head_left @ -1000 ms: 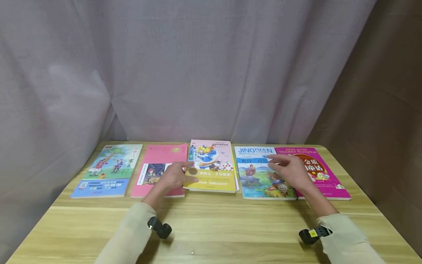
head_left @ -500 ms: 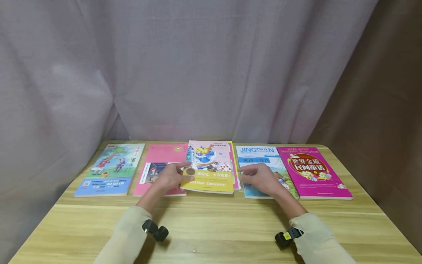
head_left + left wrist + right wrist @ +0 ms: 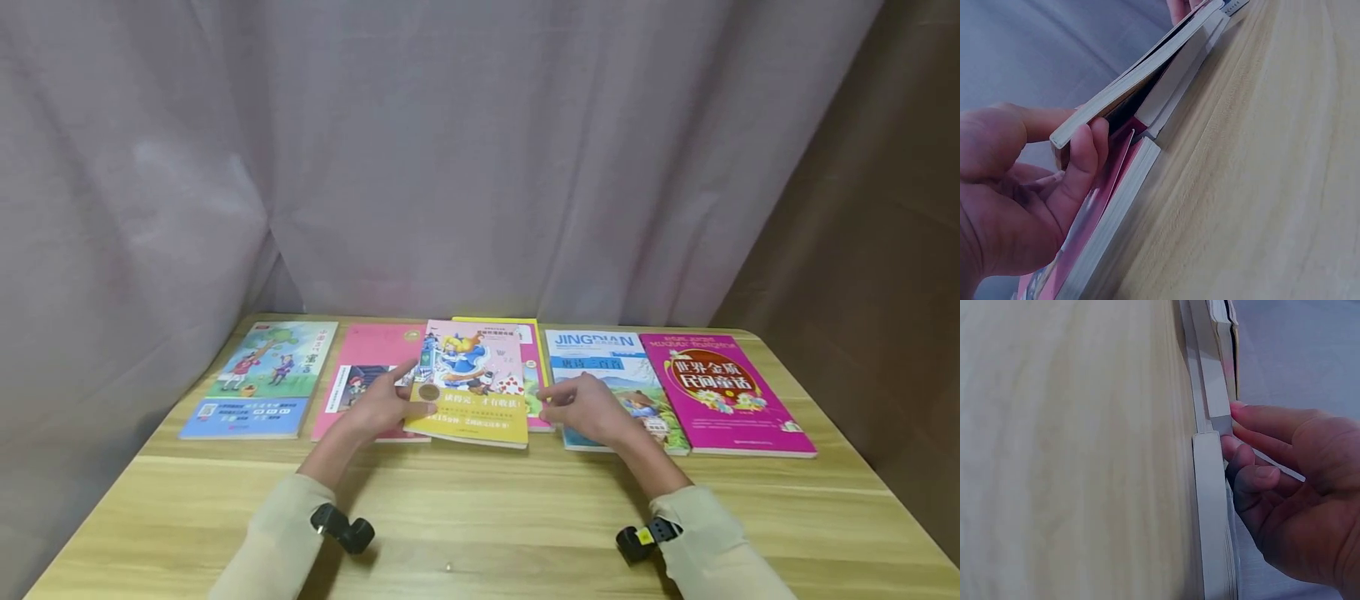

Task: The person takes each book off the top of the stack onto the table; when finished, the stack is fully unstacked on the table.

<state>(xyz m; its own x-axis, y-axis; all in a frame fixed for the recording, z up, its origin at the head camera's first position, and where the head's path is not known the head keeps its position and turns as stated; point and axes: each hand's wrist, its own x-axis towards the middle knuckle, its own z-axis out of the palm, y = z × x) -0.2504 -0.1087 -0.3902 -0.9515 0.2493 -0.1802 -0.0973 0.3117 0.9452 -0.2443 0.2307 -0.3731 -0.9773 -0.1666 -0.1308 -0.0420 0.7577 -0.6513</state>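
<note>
My left hand (image 3: 378, 408) pinches the left edge of a pink-and-yellow book (image 3: 465, 358) with a blond girl on its cover. In the left wrist view, that book (image 3: 1129, 81) is tilted, its left side raised above the books below. Partly under it lies a yellow-edged pink book (image 3: 534, 367). The thumb and finger of my right hand (image 3: 588, 408) are at that book's right edge and seem to pinch it. In the right wrist view, my right hand (image 3: 1310, 487) has its other fingers curled; its exact hold is partly hidden.
A pink book (image 3: 382, 343) lies left of the pair, with a green-and-blue book (image 3: 262, 375) farther left. On the right are a blue poetry book (image 3: 600, 342) and a magenta book (image 3: 720, 425). A curtain (image 3: 480, 167) hangs behind the wooden table (image 3: 465, 517).
My left hand has drawn the pink-and-yellow book leftward and nearer, showing more of the yellow-edged book underneath. My right hand has come left from above the blue book to the yellow-edged book's edge.
</note>
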